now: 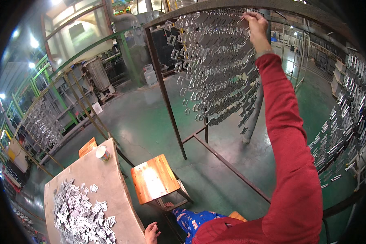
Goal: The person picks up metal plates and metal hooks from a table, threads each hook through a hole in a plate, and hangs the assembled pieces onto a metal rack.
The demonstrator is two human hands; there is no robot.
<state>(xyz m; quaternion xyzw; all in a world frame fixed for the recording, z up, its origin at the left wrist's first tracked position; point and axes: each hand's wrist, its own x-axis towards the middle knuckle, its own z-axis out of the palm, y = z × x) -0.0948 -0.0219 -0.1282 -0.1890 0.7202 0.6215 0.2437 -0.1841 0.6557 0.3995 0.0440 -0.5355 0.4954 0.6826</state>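
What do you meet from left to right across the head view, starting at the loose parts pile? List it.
Pile of loose metal parts, left hand, central hanging metal parts, right hand, far-right hanging metal parts.

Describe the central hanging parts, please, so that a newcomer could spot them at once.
Find the dark metal frame beyond the wooden stool. The hanging parts are many rows of small grey pieces inside it. Unlike the far-left set and far-right set, they have the right hand at their upper right corner.
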